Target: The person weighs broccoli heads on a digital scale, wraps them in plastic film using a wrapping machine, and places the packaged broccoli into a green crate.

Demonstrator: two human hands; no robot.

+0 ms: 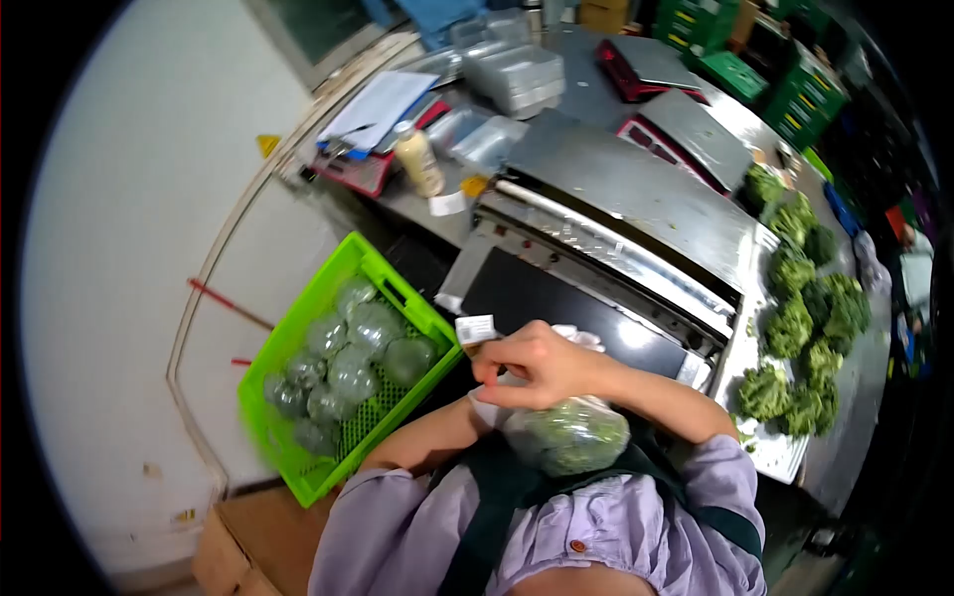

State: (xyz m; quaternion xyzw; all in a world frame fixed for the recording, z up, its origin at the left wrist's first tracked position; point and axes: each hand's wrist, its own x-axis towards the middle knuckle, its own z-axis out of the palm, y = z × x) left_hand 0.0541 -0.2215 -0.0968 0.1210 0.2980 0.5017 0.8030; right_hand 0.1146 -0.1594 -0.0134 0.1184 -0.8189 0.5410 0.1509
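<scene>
My right hand (542, 366) crosses in front of my left, fingers curled in a pinch. A small white printed label (475, 330) shows at its fingertips. My left hand (494, 407) is mostly hidden behind it; only the wrist with something white around it shows, so its fingers cannot be made out. Just below my right wrist, close to my chest, is a film-wrapped head of broccoli (568, 437). Beyond my hands is the wrapping machine (596, 268), with a black plate at its front.
A bright green crate (353, 248) at left holds several film-wrapped, rounded items. Unwrapped broccoli heads (790, 323) lie on a white tray at right. A bottle (418, 159), a clipboard (378, 104) and stacked clear trays (512, 74) stand behind. A cardboard box (263, 541) is at lower left.
</scene>
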